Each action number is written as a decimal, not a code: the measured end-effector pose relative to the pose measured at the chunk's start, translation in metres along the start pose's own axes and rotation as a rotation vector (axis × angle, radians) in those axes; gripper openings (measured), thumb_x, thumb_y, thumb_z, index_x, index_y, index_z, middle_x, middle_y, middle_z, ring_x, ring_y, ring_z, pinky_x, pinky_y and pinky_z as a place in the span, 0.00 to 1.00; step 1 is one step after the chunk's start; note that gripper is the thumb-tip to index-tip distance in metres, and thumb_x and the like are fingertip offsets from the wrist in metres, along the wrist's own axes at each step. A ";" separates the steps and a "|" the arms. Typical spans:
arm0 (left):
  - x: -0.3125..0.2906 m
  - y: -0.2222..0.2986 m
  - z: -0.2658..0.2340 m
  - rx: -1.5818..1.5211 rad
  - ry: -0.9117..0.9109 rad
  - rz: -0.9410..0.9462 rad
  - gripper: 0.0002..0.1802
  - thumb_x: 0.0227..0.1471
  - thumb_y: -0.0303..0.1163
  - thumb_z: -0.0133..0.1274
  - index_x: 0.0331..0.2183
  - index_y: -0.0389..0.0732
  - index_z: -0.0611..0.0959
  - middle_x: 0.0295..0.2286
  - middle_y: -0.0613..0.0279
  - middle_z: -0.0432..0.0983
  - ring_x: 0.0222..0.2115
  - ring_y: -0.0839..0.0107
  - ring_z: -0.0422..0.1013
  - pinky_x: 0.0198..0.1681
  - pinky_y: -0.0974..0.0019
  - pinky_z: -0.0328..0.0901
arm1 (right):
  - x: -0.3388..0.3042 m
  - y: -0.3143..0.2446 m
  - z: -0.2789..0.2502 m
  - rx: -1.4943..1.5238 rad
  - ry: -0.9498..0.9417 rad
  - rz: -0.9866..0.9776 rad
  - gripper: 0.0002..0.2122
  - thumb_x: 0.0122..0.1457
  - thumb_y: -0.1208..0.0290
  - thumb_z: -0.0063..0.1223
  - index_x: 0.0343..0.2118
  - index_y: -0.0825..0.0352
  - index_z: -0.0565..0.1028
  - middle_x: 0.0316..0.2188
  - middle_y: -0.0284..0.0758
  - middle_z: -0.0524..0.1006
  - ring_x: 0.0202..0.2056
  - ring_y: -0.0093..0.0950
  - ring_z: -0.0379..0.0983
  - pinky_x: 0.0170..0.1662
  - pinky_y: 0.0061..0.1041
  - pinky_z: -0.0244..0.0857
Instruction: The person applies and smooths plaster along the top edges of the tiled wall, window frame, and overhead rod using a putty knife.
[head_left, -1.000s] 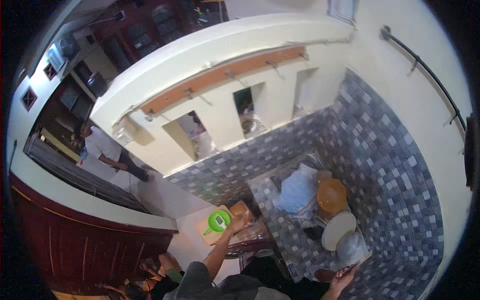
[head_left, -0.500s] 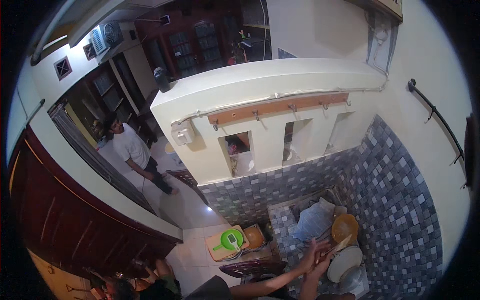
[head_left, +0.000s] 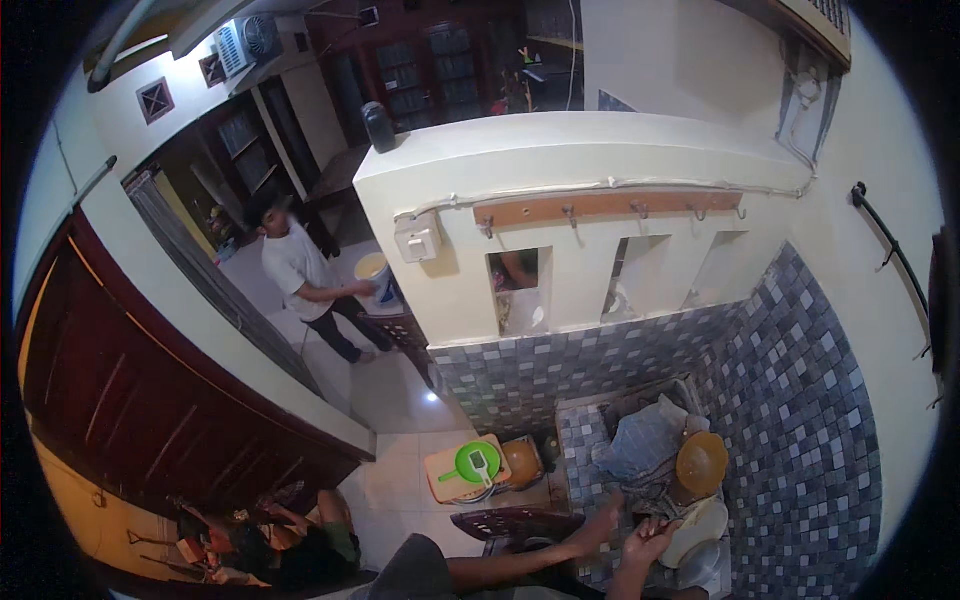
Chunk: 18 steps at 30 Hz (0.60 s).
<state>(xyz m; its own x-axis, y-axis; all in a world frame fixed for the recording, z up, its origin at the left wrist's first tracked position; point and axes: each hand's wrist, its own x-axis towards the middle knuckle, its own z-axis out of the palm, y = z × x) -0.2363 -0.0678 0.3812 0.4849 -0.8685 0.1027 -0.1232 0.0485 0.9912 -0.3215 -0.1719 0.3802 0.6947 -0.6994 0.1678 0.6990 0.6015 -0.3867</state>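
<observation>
My left hand (head_left: 604, 516) reaches over the near edge of a grey mosaic-tiled wash basin (head_left: 578, 440). Its fingers look curled, and too small to tell whether they hold anything. Just to its right, my right hand (head_left: 650, 541) sits beside a white plate (head_left: 703, 524), touching or almost touching its rim. An orange bowl (head_left: 702, 462) lies behind the plate. A blue-grey bundle of cloth or plastic (head_left: 643, 446) fills the back of the basin.
A green scoop (head_left: 478, 463) lies on a beige bucket lid, next to an orange pot (head_left: 522, 461) on the floor. A dark red plastic chair (head_left: 515, 523) stands below my left arm. A person in a white shirt (head_left: 295, 268) holds a bucket beyond the wall. Another person (head_left: 300, 540) sits lower left.
My left hand has left the green scoop and moved right to the basin. My right hand has come up beside it. The view has tilted, showing more of the room beyond.
</observation>
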 end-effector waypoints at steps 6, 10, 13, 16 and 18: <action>-0.002 0.062 0.015 -0.563 0.106 -0.378 0.31 0.61 0.46 0.35 0.59 0.38 0.57 0.56 0.56 0.56 0.54 0.62 0.56 0.59 0.65 0.48 | 0.017 0.047 0.056 -1.167 1.221 -0.159 0.15 0.65 0.57 0.38 0.39 0.65 0.71 0.32 0.36 0.74 0.35 0.31 0.72 0.39 0.31 0.69; -0.010 0.096 0.008 -0.136 -0.011 0.132 0.22 0.60 0.45 0.38 0.50 0.40 0.69 0.48 0.55 0.64 0.50 0.58 0.60 0.57 0.55 0.50 | 0.036 0.053 0.084 -1.011 1.223 -0.016 0.16 0.64 0.56 0.38 0.41 0.66 0.70 0.34 0.37 0.73 0.36 0.31 0.71 0.40 0.31 0.69; -0.019 0.111 0.002 0.207 -0.116 0.493 0.19 0.60 0.44 0.41 0.43 0.42 0.77 0.42 0.54 0.70 0.47 0.55 0.63 0.56 0.48 0.51 | 0.045 0.052 0.103 -0.887 1.242 0.081 0.18 0.64 0.55 0.39 0.43 0.67 0.70 0.36 0.38 0.73 0.37 0.31 0.71 0.40 0.31 0.68; -0.027 0.099 0.005 0.268 -0.192 0.665 0.15 0.58 0.40 0.45 0.37 0.43 0.81 0.40 0.58 0.74 0.48 0.55 0.65 0.57 0.42 0.48 | 0.053 0.039 0.115 -0.746 1.294 0.143 0.19 0.63 0.54 0.39 0.44 0.67 0.69 0.37 0.39 0.72 0.38 0.31 0.70 0.41 0.31 0.68; -0.039 0.055 0.024 0.220 -0.229 0.711 0.11 0.57 0.37 0.48 0.34 0.44 0.82 0.41 0.62 0.76 0.50 0.57 0.66 0.59 0.39 0.45 | 0.053 0.029 0.122 -0.641 1.332 0.185 0.20 0.63 0.54 0.39 0.45 0.68 0.69 0.39 0.40 0.72 0.39 0.31 0.70 0.41 0.30 0.68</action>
<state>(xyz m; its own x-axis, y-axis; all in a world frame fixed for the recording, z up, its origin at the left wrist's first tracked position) -0.2824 -0.0433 0.4302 0.0373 -0.7467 0.6641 -0.5181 0.5538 0.6518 -0.2434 -0.1442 0.4887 -0.1457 -0.6769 -0.7215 0.1830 0.6982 -0.6921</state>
